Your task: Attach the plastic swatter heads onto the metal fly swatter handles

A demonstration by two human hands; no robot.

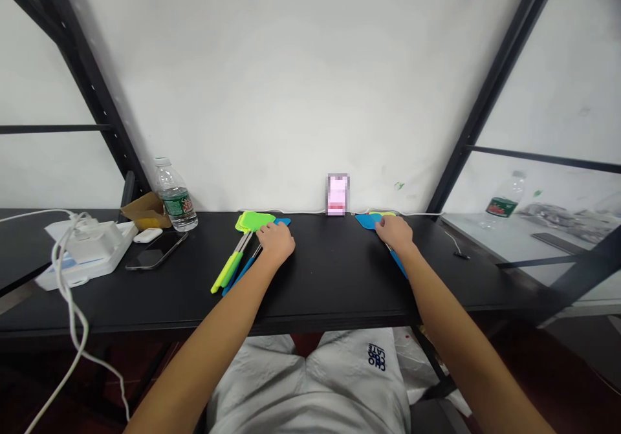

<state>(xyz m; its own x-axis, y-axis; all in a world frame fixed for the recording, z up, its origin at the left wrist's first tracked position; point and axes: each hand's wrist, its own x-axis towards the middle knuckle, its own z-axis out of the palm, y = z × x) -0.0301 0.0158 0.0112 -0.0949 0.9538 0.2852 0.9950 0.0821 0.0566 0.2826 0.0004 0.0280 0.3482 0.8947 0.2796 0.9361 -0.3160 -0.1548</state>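
Note:
On the left of the black tabletop lies a fanned pile of fly swatters, a green one on top with blue ones partly beneath. They have flat heads, thin metal shafts and coloured handles. My left hand rests over the pile, fingers curled down at the green head and a blue swatter's shaft; its fingertips are partly hidden. To the right, my right hand is closed at the neck of a blue fly swatter, whose handle angles toward me under the wrist. A yellow-green swatter head shows behind it.
A phone with a lit screen stands against the wall. At left are a water bottle, a cardboard box, a dark phone, a white case and a power strip with cables. A short cable lies right.

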